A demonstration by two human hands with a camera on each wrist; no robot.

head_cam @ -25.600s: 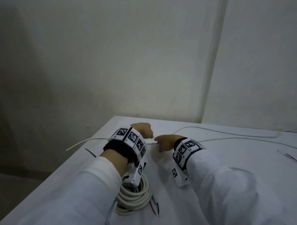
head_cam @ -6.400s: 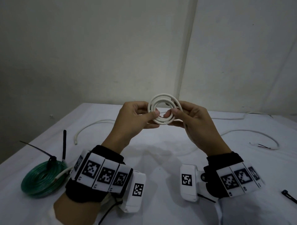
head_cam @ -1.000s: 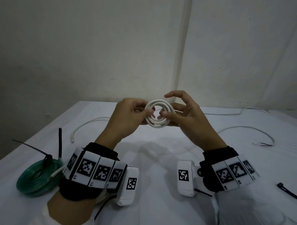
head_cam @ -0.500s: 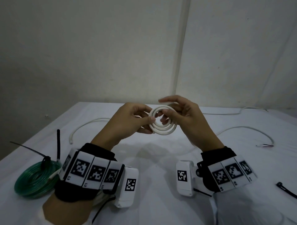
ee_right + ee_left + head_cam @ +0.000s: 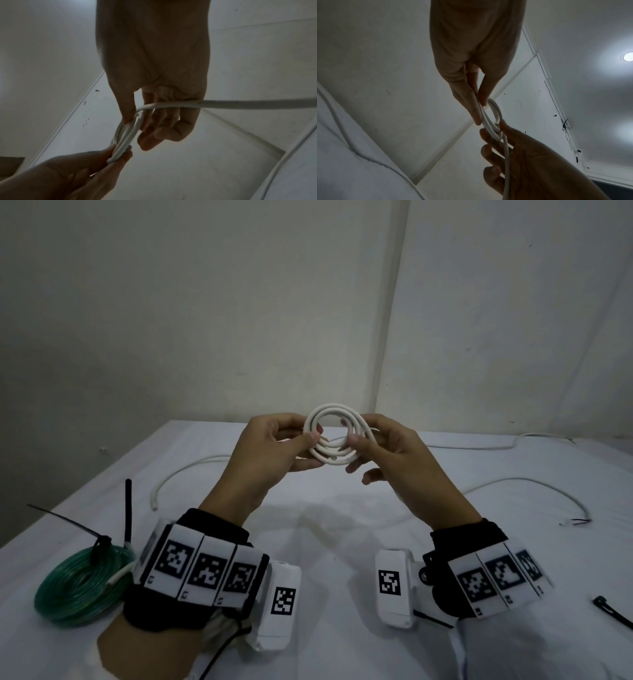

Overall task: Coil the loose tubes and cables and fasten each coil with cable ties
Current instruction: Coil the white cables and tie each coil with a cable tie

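A small white cable coil (image 5: 334, 436) of a few loops is held up above the white table (image 5: 329, 529), between both hands. My left hand (image 5: 301, 440) pinches the coil's left side between thumb and fingers (image 5: 475, 112). My right hand (image 5: 359, 443) pinches its right side, thumb in front and fingers behind (image 5: 154, 134). The cable's loose tail (image 5: 240, 104) runs off from the right hand across the table (image 5: 527, 484). A black cable tie (image 5: 613, 609) lies at the right edge.
A green tube coil (image 5: 80, 585) bound with a black tie (image 5: 99, 542) lies at front left. A white cable end (image 5: 181, 477) curves behind the left hand. Another thin white cable (image 5: 479, 445) runs along the far edge by the wall.
The coil has risen a little and turned more upright. My right fingers, spread over its top half a second ago, now pinch its right side; the left hand keeps its pinch.
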